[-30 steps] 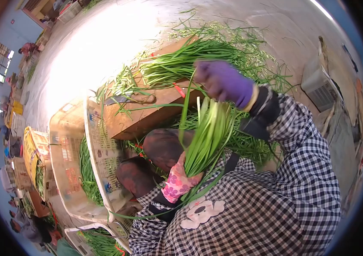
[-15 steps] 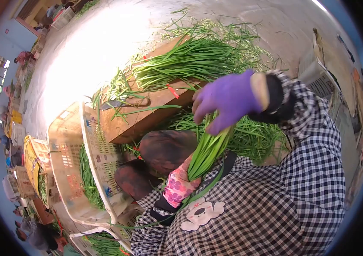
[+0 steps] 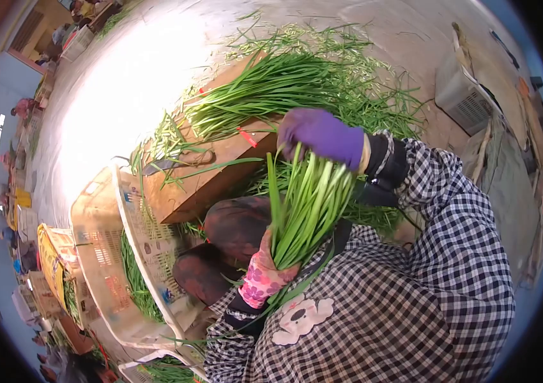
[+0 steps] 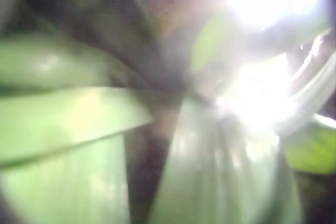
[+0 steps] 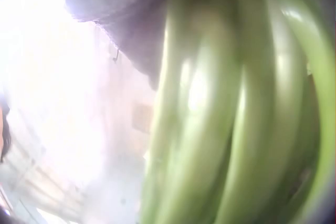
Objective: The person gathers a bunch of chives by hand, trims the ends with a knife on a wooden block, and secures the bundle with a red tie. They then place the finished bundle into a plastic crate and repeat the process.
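My left hand point(image 3: 265, 274), in a pink floral glove, grips a bundle of garlic chives point(image 3: 306, 210) in front of the chest, pale stem ends up and away from the body. Up at those ends is my right hand point(image 3: 322, 137), in a purple glove. Its fingers are curled at the stems, with a strand hanging below the fingertips. Thick green stalks point(image 5: 205, 108) fill much of the right wrist view beside part of the purple glove point(image 5: 131, 29). Broad blurred leaves point(image 4: 68, 129) cover the left wrist view.
A larger pile of chives point(image 3: 271, 96) lies on a wooden block point(image 3: 201, 185), beside a knife point(image 3: 163, 166) and a red tie point(image 3: 246, 137). Trimmings point(image 3: 374, 76) litter the floor. A plastic crate point(image 3: 96, 255) holding chives stands at the left, a grey crate point(image 3: 463, 99) at the right.
The right hand moved off the bundle, reached back over its upper part with spread fingers, and is now curled at the stem ends. The left hand keeps its grip; the stems have fanned out.
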Action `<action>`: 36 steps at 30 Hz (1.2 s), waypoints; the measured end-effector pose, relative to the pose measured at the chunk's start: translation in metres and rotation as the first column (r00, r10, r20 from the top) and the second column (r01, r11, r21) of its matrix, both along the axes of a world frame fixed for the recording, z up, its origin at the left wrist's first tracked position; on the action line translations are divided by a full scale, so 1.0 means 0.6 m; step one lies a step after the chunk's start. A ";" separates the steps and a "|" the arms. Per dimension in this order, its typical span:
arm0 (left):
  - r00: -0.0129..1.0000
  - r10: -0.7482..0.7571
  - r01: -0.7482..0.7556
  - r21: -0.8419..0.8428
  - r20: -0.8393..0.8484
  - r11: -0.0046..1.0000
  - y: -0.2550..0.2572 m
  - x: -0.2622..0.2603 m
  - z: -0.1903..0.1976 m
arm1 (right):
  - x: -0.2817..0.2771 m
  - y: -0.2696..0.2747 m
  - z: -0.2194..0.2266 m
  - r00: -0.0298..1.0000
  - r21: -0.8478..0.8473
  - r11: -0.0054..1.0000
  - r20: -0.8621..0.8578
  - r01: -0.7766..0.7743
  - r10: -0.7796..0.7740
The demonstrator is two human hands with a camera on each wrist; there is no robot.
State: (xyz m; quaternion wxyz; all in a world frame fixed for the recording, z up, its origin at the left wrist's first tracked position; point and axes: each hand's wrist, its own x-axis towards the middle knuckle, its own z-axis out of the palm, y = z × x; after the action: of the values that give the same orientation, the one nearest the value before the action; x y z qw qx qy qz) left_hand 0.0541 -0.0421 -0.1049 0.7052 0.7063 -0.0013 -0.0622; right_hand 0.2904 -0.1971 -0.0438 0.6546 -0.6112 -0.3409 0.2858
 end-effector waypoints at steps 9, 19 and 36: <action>0.969 -0.243 0.247 0.246 -0.046 0.937 0.035 0.007 0.024 | 0.030 -0.118 -0.011 0.777 -0.062 0.844 -0.361 0.532 -0.516; 0.982 0.010 0.032 0.220 -0.188 0.975 0.093 -0.020 0.063 | 0.113 -0.347 -0.071 0.930 -0.889 -0.301 0.277 0.344 0.244; 0.977 0.167 -0.187 -0.170 -0.130 0.968 0.069 -0.009 0.067 | -0.190 0.046 -0.092 0.482 0.643 0.765 -0.656 -0.046 0.580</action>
State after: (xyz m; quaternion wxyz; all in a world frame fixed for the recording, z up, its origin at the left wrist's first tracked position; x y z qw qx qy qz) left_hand 0.0485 -0.0004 -0.0650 0.7681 0.6319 0.0966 -0.0389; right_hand 0.1762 -0.1696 -0.0988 0.8110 -0.1106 -0.1674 0.5496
